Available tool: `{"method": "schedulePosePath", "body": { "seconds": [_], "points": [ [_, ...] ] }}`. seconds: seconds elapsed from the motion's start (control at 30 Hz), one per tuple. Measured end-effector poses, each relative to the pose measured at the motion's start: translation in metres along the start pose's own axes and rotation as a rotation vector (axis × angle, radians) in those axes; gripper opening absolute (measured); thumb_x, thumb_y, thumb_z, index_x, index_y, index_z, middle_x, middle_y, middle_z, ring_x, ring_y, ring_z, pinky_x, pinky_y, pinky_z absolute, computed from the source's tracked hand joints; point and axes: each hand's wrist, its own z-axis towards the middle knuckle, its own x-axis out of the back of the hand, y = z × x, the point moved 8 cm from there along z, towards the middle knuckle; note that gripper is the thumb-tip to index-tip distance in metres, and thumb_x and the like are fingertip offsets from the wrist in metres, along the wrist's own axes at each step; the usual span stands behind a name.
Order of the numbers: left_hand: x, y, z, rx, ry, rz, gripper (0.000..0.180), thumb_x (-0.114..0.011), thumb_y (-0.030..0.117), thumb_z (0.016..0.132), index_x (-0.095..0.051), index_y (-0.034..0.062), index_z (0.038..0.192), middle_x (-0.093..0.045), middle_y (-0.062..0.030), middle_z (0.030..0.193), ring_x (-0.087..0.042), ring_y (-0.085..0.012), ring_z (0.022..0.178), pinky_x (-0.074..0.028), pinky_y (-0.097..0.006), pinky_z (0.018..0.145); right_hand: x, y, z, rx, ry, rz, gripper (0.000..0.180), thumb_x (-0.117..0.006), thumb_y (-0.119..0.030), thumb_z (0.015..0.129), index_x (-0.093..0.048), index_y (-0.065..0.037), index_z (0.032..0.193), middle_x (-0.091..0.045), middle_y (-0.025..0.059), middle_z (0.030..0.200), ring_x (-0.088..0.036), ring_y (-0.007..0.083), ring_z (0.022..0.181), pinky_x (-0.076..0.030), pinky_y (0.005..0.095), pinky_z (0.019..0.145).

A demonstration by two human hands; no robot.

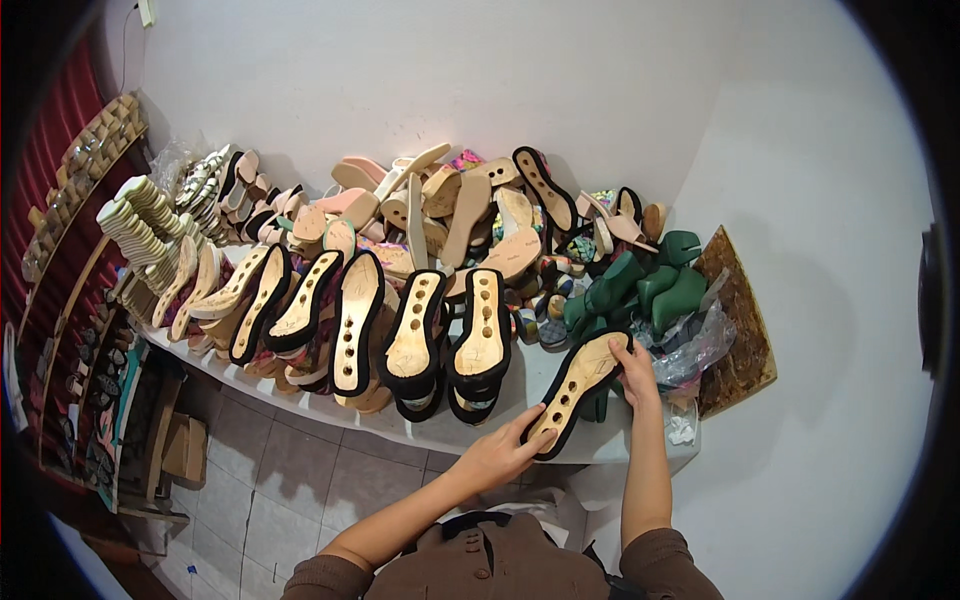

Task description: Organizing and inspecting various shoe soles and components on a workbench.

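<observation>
Between my two hands I hold a shoe sole (590, 372) with a pale wooden-looking face, a row of dark round holes and a black padded rim. My left hand (503, 450) grips its lower, narrower end, the thumb lying over the face. At the upper right end, my right hand (638, 372) is closed round the edge. The sole is tilted above the front edge of the white table (640, 445). Just left of it stand two similar black-rimmed soles, the nearer one (481, 335) beside its neighbour (415, 335). Its underside is hidden from me.
More soles (357, 320) line the table's front edge to the left. Behind them lies a heap of loose soles (468, 215). Green shoe lasts (675, 295) and clear plastic (700, 350) sit at the right by a brown board (740, 320). Shelves (85, 330) stand far left.
</observation>
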Motion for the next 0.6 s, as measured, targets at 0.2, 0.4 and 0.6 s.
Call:
{"method": "schedulePosePath", "body": {
  "seconds": [0.2, 0.4, 0.6],
  "points": [
    [-0.025, -0.005, -0.012, 0.102, -0.096, -0.094, 0.071, -0.071, 0.006, 0.06, -0.044, 0.0165, 0.125, -0.033, -0.0178, 0.131, -0.052, -0.0339, 0.106, -0.049, -0.036, 0.08, -0.009, 0.007, 0.006, 0.071, -0.005, -0.133, 0.047, -0.068, -0.019, 0.079, -0.047, 0.002, 0.115, -0.057, 0.0106, 0.103, -0.055, 0.0157, 0.093, -0.044, 0.0265, 0.079],
    [-0.053, -0.014, -0.03, 0.172, -0.145, -0.074, 0.073, -0.071, 0.005, 0.06, -0.042, 0.0139, 0.126, -0.034, -0.0186, 0.131, -0.052, -0.0349, 0.105, -0.048, -0.039, 0.08, -0.051, 0.061, 0.024, 0.028, -0.103, -0.101, 0.04, -0.055, -0.007, 0.086, -0.042, 0.003, 0.122, -0.055, 0.0125, 0.113, -0.052, 0.0174, 0.102, -0.041, 0.0262, 0.087],
    [-0.061, -0.03, -0.037, 0.332, -0.24, -0.045, 0.072, -0.071, 0.01, 0.062, -0.041, 0.0135, 0.128, -0.036, -0.0188, 0.129, -0.052, -0.0345, 0.104, -0.05, -0.038, 0.075, -0.068, 0.1, 0.036, -0.116, -0.108, -0.139, 0.039, -0.047, -0.001, 0.088, -0.042, 0.002, 0.126, -0.051, 0.0112, 0.118, -0.05, 0.016, 0.105, -0.038, 0.0256, 0.09]
  ]
}}
